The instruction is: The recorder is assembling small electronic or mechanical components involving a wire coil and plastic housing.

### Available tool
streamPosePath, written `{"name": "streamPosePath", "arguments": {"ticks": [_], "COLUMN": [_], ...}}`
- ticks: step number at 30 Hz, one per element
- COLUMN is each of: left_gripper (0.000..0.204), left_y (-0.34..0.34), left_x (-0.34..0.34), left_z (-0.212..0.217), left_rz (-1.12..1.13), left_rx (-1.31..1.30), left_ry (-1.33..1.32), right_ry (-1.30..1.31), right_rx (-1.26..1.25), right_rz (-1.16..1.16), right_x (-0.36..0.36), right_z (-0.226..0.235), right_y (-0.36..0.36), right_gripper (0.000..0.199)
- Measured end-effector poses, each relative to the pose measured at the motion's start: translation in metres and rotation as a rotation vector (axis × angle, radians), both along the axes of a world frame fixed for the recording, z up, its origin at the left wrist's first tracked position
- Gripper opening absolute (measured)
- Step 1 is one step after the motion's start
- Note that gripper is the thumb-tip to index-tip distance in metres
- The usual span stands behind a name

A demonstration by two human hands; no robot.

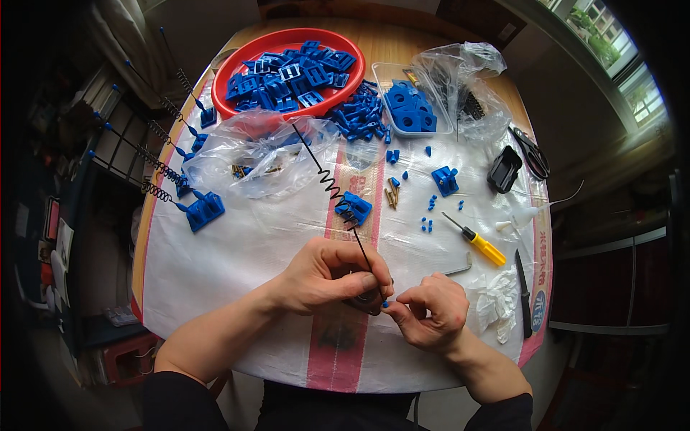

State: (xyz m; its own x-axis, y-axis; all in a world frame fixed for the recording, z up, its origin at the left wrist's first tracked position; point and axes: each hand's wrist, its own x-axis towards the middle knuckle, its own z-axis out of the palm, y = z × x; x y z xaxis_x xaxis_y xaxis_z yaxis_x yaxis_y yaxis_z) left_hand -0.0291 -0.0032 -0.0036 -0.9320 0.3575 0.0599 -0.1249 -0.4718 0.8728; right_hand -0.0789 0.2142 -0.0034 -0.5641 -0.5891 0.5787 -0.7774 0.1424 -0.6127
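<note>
Between the fingertips of my left hand [334, 276] is a black coiled wire [332, 185], slanting up and away to the far left. My right hand [430, 309] pinches a tiny blue cap [385, 304] at the wire's near end. Something dark shows partly under my left fingers; its kind is hidden. Just behind the wire's coil lies a blue plastic base [353, 208]. Farther right are another blue base [445, 181], brass-coloured pins [392, 194] and several small blue caps [427, 226].
A red tray [224, 54] of blue plates stands far left, beside loose blue parts [359, 115] and a clear tub [447, 129]. Assembled coiled wires on blue bases [205, 210] line the left edge. Rightward lie a yellow screwdriver [486, 248], a knife [526, 302], scissors [532, 154] and crumpled tissue [497, 298].
</note>
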Motion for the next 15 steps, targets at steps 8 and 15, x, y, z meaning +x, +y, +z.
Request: {"name": "streamPosePath", "arguments": {"ticks": [8, 15], "left_gripper": [0.012, 0.011], "left_y": [0.0008, 0.0006], "left_x": [-0.0004, -0.0001], "left_z": [-0.0008, 0.0005], "left_rz": [0.001, -0.003], "left_rx": [0.006, 0.004], "left_ry": [0.008, -0.004], "right_ry": [0.003, 0.015], "right_rx": [-0.004, -0.001], "right_rz": [0.004, 0.015], "right_x": [-0.0003, -0.0011], "right_z": [-0.0004, 0.0003], "right_y": [0.0004, 0.0003], "right_gripper": [0.023, 0.024]}}
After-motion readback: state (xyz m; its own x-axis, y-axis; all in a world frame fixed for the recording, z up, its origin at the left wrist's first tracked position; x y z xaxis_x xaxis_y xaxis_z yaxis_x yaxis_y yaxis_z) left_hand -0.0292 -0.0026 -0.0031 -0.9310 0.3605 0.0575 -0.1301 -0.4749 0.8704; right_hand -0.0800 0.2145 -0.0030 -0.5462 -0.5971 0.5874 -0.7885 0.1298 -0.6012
